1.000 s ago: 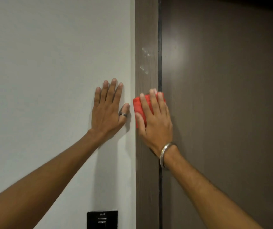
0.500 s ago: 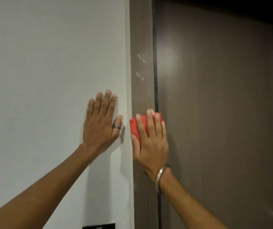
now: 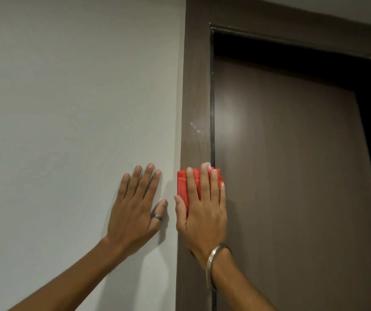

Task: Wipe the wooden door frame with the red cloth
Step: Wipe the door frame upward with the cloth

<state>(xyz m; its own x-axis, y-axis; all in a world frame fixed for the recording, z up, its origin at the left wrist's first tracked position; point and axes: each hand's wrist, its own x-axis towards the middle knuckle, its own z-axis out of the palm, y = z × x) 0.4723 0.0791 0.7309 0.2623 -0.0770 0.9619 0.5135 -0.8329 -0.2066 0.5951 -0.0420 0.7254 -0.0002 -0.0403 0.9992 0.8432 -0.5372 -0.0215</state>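
The wooden door frame runs upright through the middle of the view, brown with pale smudges partway up. My right hand lies flat on the frame and presses a folded red cloth against it; the cloth shows above and left of my fingers. A metal bangle circles that wrist. My left hand rests flat on the white wall just left of the frame, fingers spread, a ring on the thumb, holding nothing.
The brown door sits shut to the right of the frame. The top of the frame slants across the upper right. White wall fills the left side.
The view has tilted upward, bringing the top of the frame into sight. Both hands sit lower in the picture, and the cloth now lies farther below the smudges.
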